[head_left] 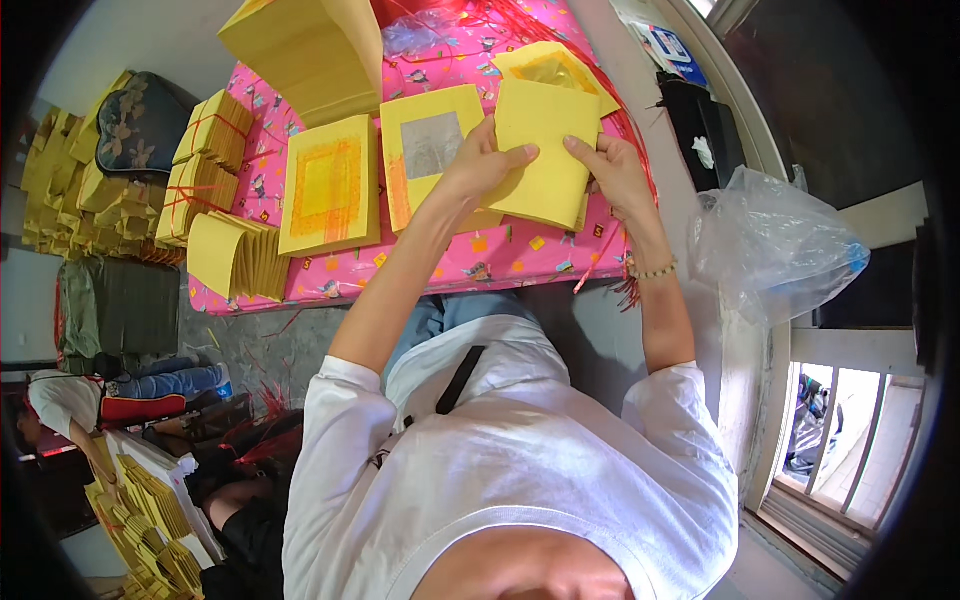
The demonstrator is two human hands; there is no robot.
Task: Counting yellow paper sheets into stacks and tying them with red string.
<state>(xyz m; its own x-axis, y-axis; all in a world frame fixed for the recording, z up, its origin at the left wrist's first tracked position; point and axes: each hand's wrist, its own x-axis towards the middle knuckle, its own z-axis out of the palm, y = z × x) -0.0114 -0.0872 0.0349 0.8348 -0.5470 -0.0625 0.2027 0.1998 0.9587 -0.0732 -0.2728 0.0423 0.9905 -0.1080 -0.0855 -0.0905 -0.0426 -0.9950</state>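
Observation:
A sheaf of yellow joss paper [545, 115] is held up over the table between my two hands. My left hand [482, 165] grips its left edge, thumb lying across the front. From the other side my right hand [615, 175] pinches the right edge, also thumb in front. Partly under my left hand lies a joss paper stack with a silver square [430, 140] and orange marks. Left of that sits a stack with an orange printed square [325, 190]. Behind the held sheaf, another yellow stack [555, 62] shows partly.
A pink patterned cloth [440, 265] covers the table. Red plastic strands [500, 15] trail along its back and right. Tied yellow bundles [205, 165] and a fanned batch [235, 255] line the left side. A clear plastic bag [775, 245] hangs at right. Another person [65, 400] handles yellow paper lower left.

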